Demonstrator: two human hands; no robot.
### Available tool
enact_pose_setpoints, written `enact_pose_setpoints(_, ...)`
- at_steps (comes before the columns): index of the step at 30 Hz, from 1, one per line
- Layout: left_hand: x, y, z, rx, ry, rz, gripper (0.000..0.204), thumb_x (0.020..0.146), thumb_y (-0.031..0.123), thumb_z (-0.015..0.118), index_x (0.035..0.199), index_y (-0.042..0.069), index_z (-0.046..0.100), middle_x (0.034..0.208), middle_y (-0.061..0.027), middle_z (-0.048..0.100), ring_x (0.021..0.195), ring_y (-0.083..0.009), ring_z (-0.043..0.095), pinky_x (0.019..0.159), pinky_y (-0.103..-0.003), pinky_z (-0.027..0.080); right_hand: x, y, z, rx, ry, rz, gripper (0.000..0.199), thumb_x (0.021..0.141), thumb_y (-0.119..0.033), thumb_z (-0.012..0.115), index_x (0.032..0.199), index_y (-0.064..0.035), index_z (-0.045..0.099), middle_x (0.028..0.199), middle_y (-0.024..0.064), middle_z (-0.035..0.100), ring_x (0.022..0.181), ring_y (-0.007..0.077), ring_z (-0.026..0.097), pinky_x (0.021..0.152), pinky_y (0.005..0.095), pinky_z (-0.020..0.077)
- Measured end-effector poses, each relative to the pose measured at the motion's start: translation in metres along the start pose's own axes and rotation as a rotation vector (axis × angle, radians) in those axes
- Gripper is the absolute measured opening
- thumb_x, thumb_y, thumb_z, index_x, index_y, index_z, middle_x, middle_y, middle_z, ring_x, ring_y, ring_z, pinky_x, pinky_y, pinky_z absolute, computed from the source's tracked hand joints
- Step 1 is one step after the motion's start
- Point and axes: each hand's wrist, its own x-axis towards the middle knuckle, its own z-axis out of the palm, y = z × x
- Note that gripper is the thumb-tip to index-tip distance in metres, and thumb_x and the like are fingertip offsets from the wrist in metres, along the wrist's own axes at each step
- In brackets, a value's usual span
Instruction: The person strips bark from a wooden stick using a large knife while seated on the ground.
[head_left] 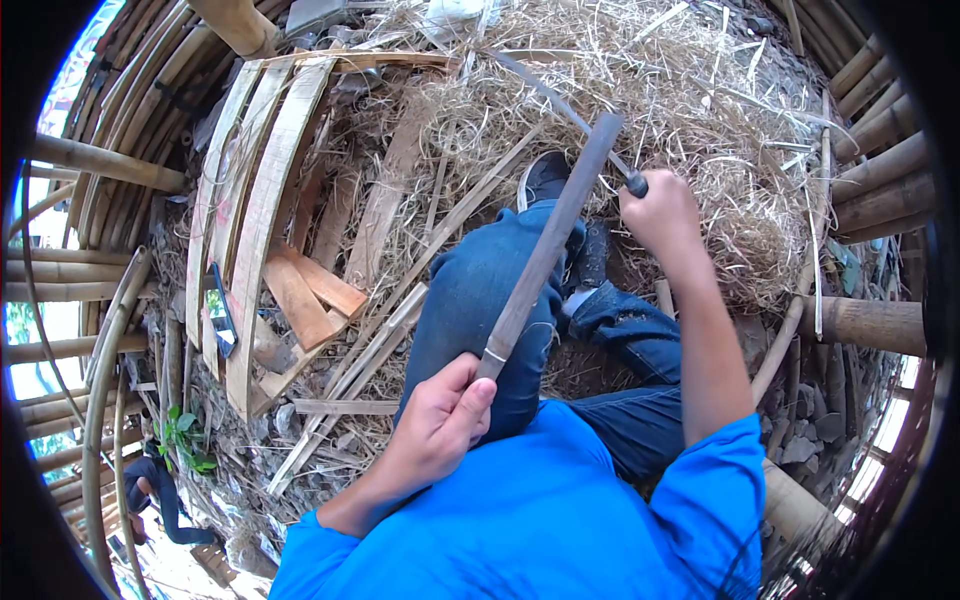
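Note:
My left hand (445, 415) is closed round the lower end of a long, flat, dark grey-brown wooden strip (550, 245), thumb on top. A thin pale line crosses the strip just above my fingers. It slants up and to the right over my bent knee. In my right hand (662, 215), closed in a fist, is the black handle of a long, narrow-bladed knife (545, 90). Its grey blade points away to the upper left and passes behind the strip's far end. Whether blade and strip touch, I cannot tell.
Thin shavings (740, 190) pile up ahead and to the right. On the left lies a pale plank frame (265, 200) with short wood blocks (310, 295) inside. Long thin strips (350, 375) lie beside my leg. Bamboo poles (860, 325) edge both sides. Another person (160, 495) is at far lower left.

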Motion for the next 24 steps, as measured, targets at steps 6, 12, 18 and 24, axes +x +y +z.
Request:
enact_pose_setpoints(6,0.005,-0.001,-0.008,-0.05,-0.04,0.018,0.024,0.103,0.026,0.047,0.091,0.005,0.046,0.057,0.0029,0.042,0.045,-0.0022,0.034,0.04,-0.02,0.025,-0.037,0.022,-0.013,0.665,0.047,0.034,0.029,0.085,-0.012,0.062,0.06,0.0009,0.053,0.049,0.0045,0.047,0.047,0.0093,0.042,0.045,0.0326,0.0321)
enact_pose_setpoints(12,0.005,0.006,-0.003,-0.018,0.022,0.024,0.021,0.102,0.02,0.05,0.092,0.002,0.05,0.059,0.0025,0.046,0.048,-0.0016,0.038,0.043,-0.02,0.029,-0.102,-0.036,-0.051,0.331,-0.055,-0.395,0.022,0.073,-0.02,0.071,0.062,-0.0057,0.058,0.054,0.0128,0.057,0.052,0.0317,0.06,0.049,0.0396,0.045)
enact_pose_setpoints(18,0.005,0.008,0.001,0.012,0.044,-0.001,0.02,0.101,0.021,0.052,0.093,0.002,0.051,0.06,0.0019,0.047,0.048,-0.0023,0.039,0.043,-0.02,0.031,-0.109,-0.046,-0.045,0.092,-0.102,-0.457,0.02,0.068,-0.025,0.073,0.071,-0.0065,0.066,0.067,0.0143,0.065,0.066,0.0328,0.066,0.061,0.043,0.0521)
enact_pose_setpoints(24,0.005,0.007,0.004,0.154,0.109,0.028,0.023,0.101,0.024,0.052,0.09,0.004,0.048,0.057,0.0023,0.045,0.046,-0.0026,0.039,0.041,-0.02,0.029,-0.104,-0.05,-0.046,-0.066,-0.152,-0.424,0.021,0.067,-0.026,0.074,0.073,-0.0061,0.068,0.069,0.0142,0.066,0.068,0.0317,0.067,0.063,0.0418,0.0537)
